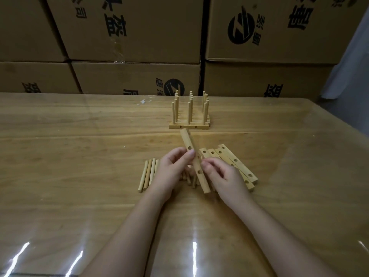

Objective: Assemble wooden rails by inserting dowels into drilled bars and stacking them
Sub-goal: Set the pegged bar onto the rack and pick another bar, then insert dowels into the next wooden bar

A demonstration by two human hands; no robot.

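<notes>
The left hand (pixel 171 166) and right hand (pixel 223 174) both pinch a drilled bar (pixel 203 181), held tilted above the loose dowels (pixel 147 174). With only fingertip grips, the bar may twist or slip once a dowel is pressed in, scattering the pile beneath.

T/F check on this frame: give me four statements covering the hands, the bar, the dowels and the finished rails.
1. The left hand and the right hand both hold one drilled bar. True.
2. That bar already has dowels in it. False: its visible holes are empty.
3. Loose dowels lie on the table by the left hand. True.
4. The finished rails stand nearer than the hands. False: they stand farther back on the table.
</notes>
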